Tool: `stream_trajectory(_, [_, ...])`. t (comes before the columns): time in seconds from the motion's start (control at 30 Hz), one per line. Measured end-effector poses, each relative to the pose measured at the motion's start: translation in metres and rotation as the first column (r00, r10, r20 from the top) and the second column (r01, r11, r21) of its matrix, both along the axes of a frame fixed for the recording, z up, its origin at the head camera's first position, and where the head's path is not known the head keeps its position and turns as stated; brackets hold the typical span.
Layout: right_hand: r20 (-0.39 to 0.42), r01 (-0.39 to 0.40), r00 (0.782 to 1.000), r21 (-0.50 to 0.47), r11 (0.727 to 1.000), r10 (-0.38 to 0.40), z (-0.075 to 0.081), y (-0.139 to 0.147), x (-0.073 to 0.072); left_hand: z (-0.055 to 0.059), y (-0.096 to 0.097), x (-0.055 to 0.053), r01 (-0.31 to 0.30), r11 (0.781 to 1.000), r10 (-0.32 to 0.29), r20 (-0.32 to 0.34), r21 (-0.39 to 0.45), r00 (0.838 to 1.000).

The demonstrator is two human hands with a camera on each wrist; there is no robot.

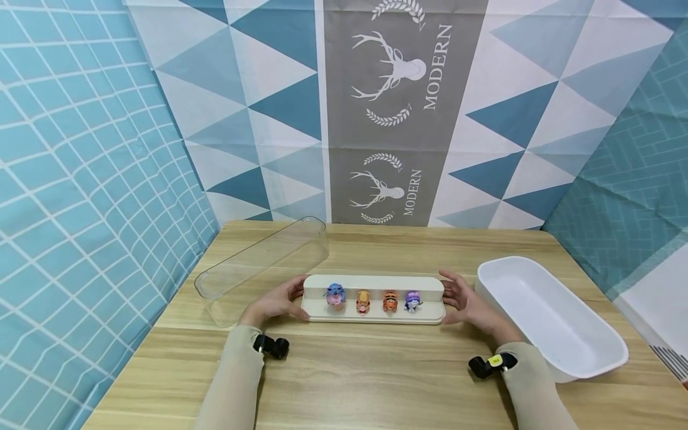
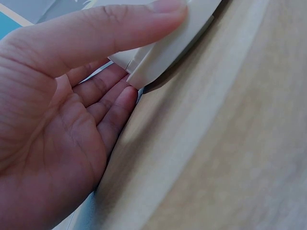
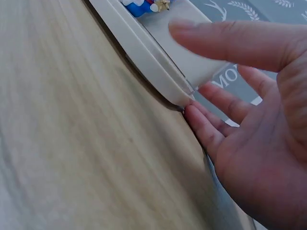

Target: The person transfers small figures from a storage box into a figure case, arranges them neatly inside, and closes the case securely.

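A cream two-step display stand (image 1: pixel 373 318) lies lengthwise on the table in the head view. Several small cartoon figurines stand on it: a blue-and-pink one (image 1: pixel 335 295), a yellow-orange one (image 1: pixel 362 303), an orange striped one (image 1: pixel 390 301) and a purple one (image 1: pixel 412 301). My left hand (image 1: pixel 276 302) holds the stand's left end, thumb at the front and fingers around the side. At the opposite end my right hand (image 1: pixel 473 307) holds on likewise; in the right wrist view its fingertips (image 3: pixel 194 115) touch the lower edge.
A clear plastic cover (image 1: pixel 263 263) lies at an angle on the left of the wooden table (image 1: pixel 371 376). To the right, beside my right forearm, sits a white open tub (image 1: pixel 553 316). A patterned cloth wall (image 1: pixel 285 119) stands behind the table.
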State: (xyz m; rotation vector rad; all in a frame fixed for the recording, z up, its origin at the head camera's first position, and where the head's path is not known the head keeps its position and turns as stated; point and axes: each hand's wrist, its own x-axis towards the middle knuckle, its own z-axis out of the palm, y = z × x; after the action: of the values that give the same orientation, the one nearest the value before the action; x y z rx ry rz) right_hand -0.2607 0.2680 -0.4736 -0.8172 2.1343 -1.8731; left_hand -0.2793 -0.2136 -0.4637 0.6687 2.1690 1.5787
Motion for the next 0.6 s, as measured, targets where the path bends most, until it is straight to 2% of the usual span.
stream_trajectory(0.23, [0.024,-0.005,1.000,0.046,0.999,0.004,-0.0041,0.0039,0.0002,-0.0020,0.0007,0.0000,0.005,1.000,-0.005,-0.002,0.007,1.000])
stream_trajectory(0.6, [0.025,0.030,0.999,0.031,0.999,-0.031,-0.0098,0.0043,0.0007,0.0000,-0.0001,0.0002,0.001,1.000,-0.001,0.007,0.014,1.000])
